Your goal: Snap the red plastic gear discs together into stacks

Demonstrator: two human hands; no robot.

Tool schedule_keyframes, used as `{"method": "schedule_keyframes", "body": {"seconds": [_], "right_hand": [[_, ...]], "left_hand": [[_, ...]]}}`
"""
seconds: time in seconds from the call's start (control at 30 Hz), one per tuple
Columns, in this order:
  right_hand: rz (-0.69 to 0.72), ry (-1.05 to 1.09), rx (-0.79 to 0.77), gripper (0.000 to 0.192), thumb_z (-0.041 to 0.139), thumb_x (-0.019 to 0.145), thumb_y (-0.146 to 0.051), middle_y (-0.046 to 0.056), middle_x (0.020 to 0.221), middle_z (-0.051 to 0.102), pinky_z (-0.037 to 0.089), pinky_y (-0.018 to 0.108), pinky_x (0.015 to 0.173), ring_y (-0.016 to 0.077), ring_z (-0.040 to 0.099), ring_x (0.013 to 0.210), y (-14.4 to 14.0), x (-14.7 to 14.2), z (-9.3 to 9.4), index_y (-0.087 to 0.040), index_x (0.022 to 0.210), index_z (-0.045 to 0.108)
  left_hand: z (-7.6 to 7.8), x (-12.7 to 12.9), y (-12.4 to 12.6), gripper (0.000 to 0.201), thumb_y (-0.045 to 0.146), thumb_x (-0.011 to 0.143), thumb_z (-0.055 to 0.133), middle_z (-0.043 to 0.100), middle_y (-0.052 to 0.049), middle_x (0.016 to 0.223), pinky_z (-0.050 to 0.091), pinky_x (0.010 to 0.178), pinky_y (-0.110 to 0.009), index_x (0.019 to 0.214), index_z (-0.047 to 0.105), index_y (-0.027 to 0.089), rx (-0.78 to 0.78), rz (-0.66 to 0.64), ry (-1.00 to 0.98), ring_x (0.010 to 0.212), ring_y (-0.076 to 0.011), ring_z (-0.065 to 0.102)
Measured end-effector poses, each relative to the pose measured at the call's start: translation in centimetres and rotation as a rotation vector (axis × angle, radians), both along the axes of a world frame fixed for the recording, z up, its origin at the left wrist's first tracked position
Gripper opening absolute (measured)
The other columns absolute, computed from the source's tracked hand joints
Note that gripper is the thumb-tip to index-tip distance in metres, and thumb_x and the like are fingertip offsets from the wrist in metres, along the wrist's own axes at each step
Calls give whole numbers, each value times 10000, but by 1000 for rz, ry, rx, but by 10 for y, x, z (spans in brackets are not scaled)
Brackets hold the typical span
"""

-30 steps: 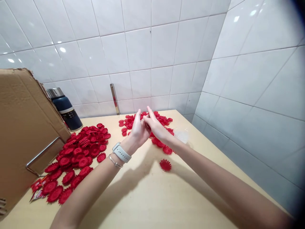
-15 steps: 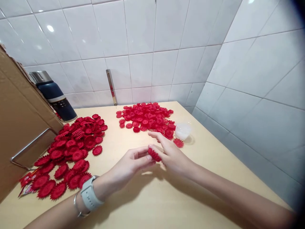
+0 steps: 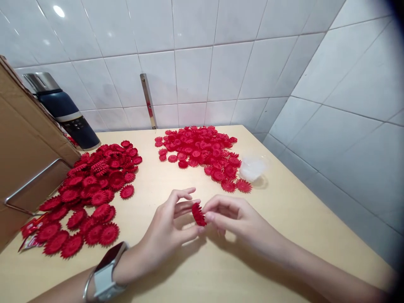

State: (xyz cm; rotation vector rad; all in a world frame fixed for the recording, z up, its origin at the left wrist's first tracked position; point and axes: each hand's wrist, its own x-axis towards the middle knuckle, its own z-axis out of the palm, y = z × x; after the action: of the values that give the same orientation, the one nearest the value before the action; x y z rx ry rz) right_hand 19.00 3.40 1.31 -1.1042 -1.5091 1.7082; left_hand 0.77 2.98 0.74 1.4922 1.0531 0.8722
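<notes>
Left pile of red discs [image 3: 91, 193] near the cardboard box [image 3: 22, 151], then left hand [image 3: 164, 235] and right hand [image 3: 240, 219] together, fingertips pinching one red disc [image 3: 198, 213] on edge above the desk [image 3: 284, 235], faces left-right, bare desk below, second pile [image 3: 202, 153] beyond.
</notes>
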Motion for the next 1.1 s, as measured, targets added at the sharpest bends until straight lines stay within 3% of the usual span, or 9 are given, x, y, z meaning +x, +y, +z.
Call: {"method": "schedule_keyframes", "body": {"seconds": [0.1, 0.33, 0.5, 0.73, 0.87, 1.0, 1.1], "right_hand": [[53, 35, -60, 199, 640, 745, -343, 5, 681, 579, 332, 204, 474, 91, 475, 559, -1, -2, -5, -155, 753, 572], [69, 127, -163, 139, 689, 695, -265, -16, 631, 575, 341, 203, 484, 78, 483, 533, -5, -2, -4, -153, 735, 618], [73, 150, -135, 111, 684, 709, -261, -14, 662, 571, 345, 195, 475, 73, 482, 538, -6, -1, -8, -160, 742, 654], [64, 175, -128, 135, 671, 727, -296, -21, 581, 547, 356, 199, 473, 73, 461, 501, -11, -3, -20, -164, 697, 659], [-10, 148, -95, 138, 656, 737, -298, -15, 602, 566, 359, 204, 467, 75, 461, 491, -12, -5, -20, -172, 679, 654], [-47, 162, -39, 121, 667, 725, -290, -16, 620, 581, 344, 199, 456, 73, 456, 495, -11, -5, -18, -181, 672, 657], [-43, 129, -10, 124, 668, 723, -288, -11, 643, 584, 322, 200, 442, 73, 448, 502, -12, -5, -16, -180, 663, 654]], "left_hand": [[0, -3, -3, 223, 219, 692, 693, 521, -67, 1244, 407, 937, -344, 878, 570, 213, 110, -23, 118, 1119, -230, 514], [1, -12, -9, 256, 239, 707, 687, 602, -56, 1131, 424, 913, -293, 944, 591, 229, 317, -66, 233, 1085, -196, 537], [5, -15, -13, 176, 206, 769, 623, 602, -109, 1141, 449, 898, -272, 938, 582, 183, 522, -140, 307, 1056, -181, 569], [-8, -16, -18, 157, 122, 801, 564, 577, -107, 1181, 485, 843, -239, 941, 571, 194, 674, -219, 338, 1019, -156, 590], [-4, -13, -16, 152, 162, 771, 614, 578, -98, 1171, 457, 901, -271, 916, 585, 197, 560, -177, 319, 1066, -182, 561], [4, -9, -13, 328, 228, 667, 721, 596, -59, 1115, 488, 875, -315, 957, 568, 215, 151, -72, 113, 1019, -214, 590], [7, -6, -11, 231, 179, 684, 699, 651, -29, 928, 520, 813, -298, 888, 590, 180, -102, -77, -8, 879, -186, 645]]}}
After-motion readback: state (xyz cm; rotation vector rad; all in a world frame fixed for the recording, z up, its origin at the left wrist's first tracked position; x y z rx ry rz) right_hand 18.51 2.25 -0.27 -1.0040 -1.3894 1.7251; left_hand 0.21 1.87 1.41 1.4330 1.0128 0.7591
